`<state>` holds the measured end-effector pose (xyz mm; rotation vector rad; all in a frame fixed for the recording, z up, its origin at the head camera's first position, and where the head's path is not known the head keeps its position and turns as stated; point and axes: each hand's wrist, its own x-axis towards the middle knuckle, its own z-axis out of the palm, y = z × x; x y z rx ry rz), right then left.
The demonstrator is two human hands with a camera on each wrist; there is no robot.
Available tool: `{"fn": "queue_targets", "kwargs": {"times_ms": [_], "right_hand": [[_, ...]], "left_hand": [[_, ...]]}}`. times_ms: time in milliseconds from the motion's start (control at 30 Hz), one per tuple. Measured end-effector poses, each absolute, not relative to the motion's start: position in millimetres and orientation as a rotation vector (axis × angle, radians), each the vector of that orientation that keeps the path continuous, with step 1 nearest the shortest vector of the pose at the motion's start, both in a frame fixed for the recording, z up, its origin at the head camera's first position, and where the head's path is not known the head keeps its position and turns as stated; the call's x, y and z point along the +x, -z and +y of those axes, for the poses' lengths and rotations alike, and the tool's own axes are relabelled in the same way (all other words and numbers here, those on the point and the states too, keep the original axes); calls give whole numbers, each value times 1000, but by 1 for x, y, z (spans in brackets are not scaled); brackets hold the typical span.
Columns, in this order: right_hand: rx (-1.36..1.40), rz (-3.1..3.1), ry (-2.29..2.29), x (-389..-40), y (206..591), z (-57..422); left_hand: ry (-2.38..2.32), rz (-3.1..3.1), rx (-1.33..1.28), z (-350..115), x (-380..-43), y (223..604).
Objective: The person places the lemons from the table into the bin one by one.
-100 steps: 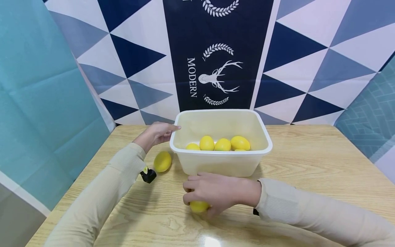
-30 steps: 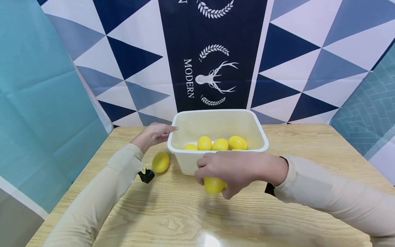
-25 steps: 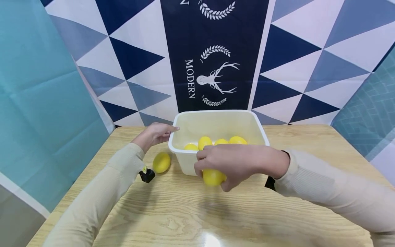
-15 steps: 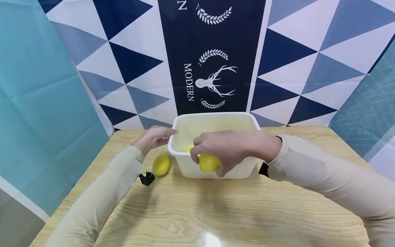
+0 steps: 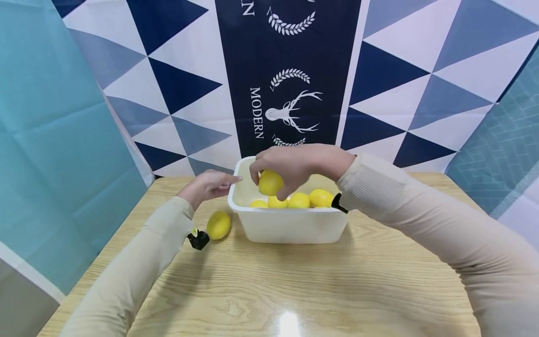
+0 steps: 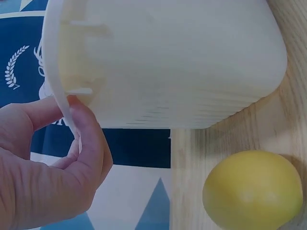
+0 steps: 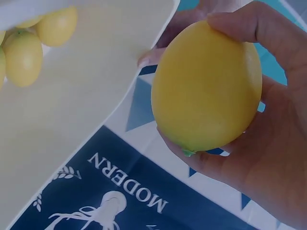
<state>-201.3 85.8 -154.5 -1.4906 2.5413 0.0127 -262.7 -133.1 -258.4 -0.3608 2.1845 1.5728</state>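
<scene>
My right hand (image 5: pixel 290 166) grips a lemon (image 7: pixel 206 86) between thumb and fingers, raised over the left part of a white plastic tub (image 5: pixel 290 227). A green stem end shows on this lemon in the right wrist view. Inside the tub lie several more lemons (image 5: pixel 299 200), partly hidden by the front wall. At the tub's left end my left hand (image 5: pixel 210 186) pinches the rim, thumb on one side and curled fingers on the other, as the left wrist view shows (image 6: pixel 53 158). Another lemon (image 5: pixel 219 224) rests on the table just below that hand.
The wooden table (image 5: pixel 252 290) carries the tub near its back edge. A patterned cloth (image 5: pixel 185 84) hangs directly behind it, and a teal cloth (image 5: pixel 63 140) on the left. A small black device (image 5: pixel 199 239) sits under the left wrist, beside the loose lemon.
My right hand has picked up the lemon from the table in front of the tub and carried it up over the tub. The left hand keeps its place on the rim.
</scene>
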Motion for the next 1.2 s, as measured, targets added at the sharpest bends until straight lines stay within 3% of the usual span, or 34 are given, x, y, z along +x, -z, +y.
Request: {"fn": "queue_targets", "kwargs": {"times_ms": [400, 1200], "right_hand": [[-1442, 2566, 61, -246, 163, 69], [-1106, 2619, -16, -290, 192, 41]], "left_hand": [[-1470, 2198, -317, -135, -265, 253], [-1522, 2164, -352, -134, -266, 252]]}}
